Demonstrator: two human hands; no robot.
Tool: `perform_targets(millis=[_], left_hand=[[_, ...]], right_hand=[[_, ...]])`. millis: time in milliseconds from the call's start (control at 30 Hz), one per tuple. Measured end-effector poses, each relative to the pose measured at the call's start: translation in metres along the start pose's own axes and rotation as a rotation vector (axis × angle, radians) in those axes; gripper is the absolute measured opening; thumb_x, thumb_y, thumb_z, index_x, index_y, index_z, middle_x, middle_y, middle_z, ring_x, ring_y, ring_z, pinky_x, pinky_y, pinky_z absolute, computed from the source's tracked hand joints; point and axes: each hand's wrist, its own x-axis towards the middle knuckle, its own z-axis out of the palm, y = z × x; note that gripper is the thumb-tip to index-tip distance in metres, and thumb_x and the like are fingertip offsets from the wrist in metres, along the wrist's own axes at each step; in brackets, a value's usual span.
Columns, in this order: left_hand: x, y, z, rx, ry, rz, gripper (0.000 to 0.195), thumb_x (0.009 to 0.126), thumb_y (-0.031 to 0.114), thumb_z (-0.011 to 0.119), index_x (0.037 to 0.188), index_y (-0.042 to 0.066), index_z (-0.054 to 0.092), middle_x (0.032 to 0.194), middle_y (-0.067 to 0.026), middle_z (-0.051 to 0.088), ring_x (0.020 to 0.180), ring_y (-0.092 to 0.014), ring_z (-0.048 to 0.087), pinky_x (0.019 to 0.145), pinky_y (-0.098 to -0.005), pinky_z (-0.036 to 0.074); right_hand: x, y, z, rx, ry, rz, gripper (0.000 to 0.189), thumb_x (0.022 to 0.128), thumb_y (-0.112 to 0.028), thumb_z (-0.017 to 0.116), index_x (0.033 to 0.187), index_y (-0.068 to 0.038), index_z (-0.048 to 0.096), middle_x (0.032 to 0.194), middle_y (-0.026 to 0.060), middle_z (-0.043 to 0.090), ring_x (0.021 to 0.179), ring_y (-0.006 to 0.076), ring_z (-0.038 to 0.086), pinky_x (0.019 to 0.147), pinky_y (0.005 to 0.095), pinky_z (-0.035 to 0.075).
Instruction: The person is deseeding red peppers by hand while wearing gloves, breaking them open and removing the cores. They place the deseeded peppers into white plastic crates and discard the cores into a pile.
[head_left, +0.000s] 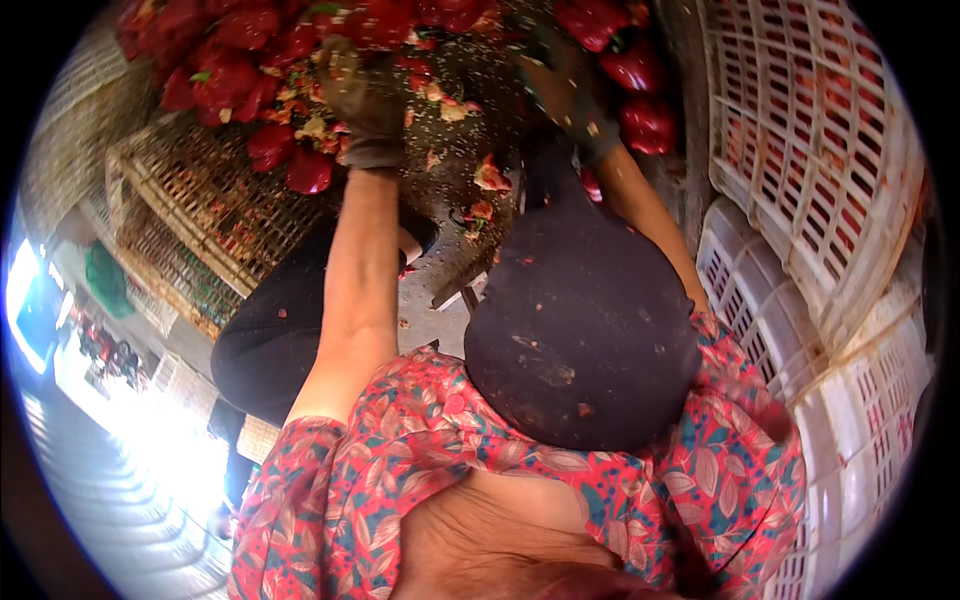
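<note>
My left hand (367, 105), in a dark, soiled glove, is at the edge of a heap of red bell peppers (232, 79), beside yellowish pepper cores (311, 127). Motion blur hides its fingers and anything in them. Also gloved and blurred, my right hand (566, 94) is near the top, left of several glossy whole red bell peppers (649, 126). Its grip does not show clearly. Between the hands, pale seeds and pepper scraps (491, 174) lie scattered over a dark, dirty surface (442, 146).
Close on the right stand white plastic crates (795, 142), the upper one with red pieces visible through its slats. A worn slatted crate (202, 195) is at the left. My knees (577, 322) frame the space below the hands. A green bundle (107, 279) lies farther left.
</note>
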Motion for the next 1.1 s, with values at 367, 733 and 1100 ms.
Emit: perform_targets(millis=[367,733,1100], left_hand=[[0.036,0.118,0.013,-0.834,-0.461,-0.148,0.046,0.088,0.011,0.056,0.13,0.002,0.04,0.114,-0.012,0.055,0.098,-0.021,0.059,0.08,-0.0313,0.051],[-0.081,0.202,0.117,-0.458,-1.19,0.156,0.056,0.091,0.029,0.06,0.136,0.006,0.038,0.12,-0.0114,0.053,0.11,-0.019,0.053,0.094,-0.031,0.045],[0.044,0.107,-0.036,-1.205,-0.71,-0.389,0.051,0.091,0.027,0.06,0.132,0.002,0.043,0.108,-0.0076,0.061,0.1,-0.014,0.057,0.085,-0.0239,0.048]], right_hand=[[-0.331,0.01,-0.107,-0.151,0.637,0.888,0.06,0.082,-0.017,0.067,0.134,-0.009,0.04,0.123,0.0118,0.051,0.113,0.0261,0.053,0.088,0.0378,0.045],[-0.234,0.088,-0.094,1.066,0.658,0.676,0.048,0.089,-0.033,0.059,0.13,-0.01,0.048,0.13,0.0084,0.051,0.118,0.0256,0.049,0.096,0.0421,0.045],[-0.093,-0.003,-0.025,0.754,0.114,0.372,0.056,0.09,-0.025,0.058,0.137,-0.004,0.036,0.125,0.016,0.053,0.115,0.0234,0.052,0.099,0.0362,0.043]])
